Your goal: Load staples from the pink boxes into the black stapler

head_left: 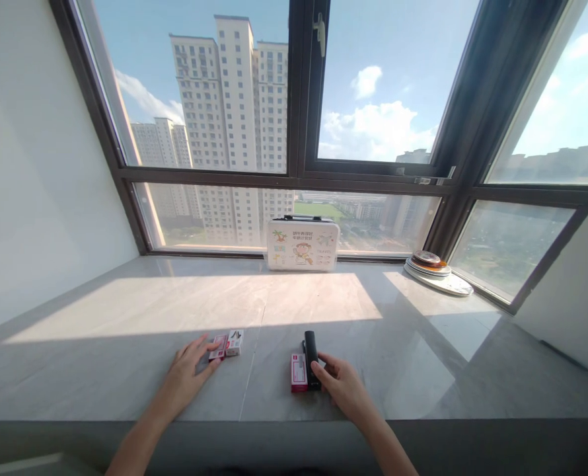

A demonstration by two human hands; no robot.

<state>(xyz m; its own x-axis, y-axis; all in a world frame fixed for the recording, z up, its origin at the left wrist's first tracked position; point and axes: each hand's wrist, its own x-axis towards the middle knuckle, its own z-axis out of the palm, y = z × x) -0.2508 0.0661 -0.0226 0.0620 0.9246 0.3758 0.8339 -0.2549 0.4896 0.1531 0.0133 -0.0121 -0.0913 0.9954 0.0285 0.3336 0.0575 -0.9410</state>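
My right hand (336, 380) is closed around a black stapler (311, 360), thumb on its near side. Against the stapler's left side is a pink-and-white staple box (298, 373). Over to the left, my left hand (189, 360) has its fingers and thumb at either side of a smaller pink-and-white box (218, 346), resting on the sill. A small white box (234, 342) with a dark picture and red marks touches the right side of that pink one. The fingertips of my right hand are partly hidden behind the stapler.
The grey marble windowsill (140, 370) ends at a front edge below my hands. A white cartoon-printed case (302, 246) with a black handle stands against the window. Stacked plates or lids (435, 272) lie at the back right corner. Walls bound both sides.
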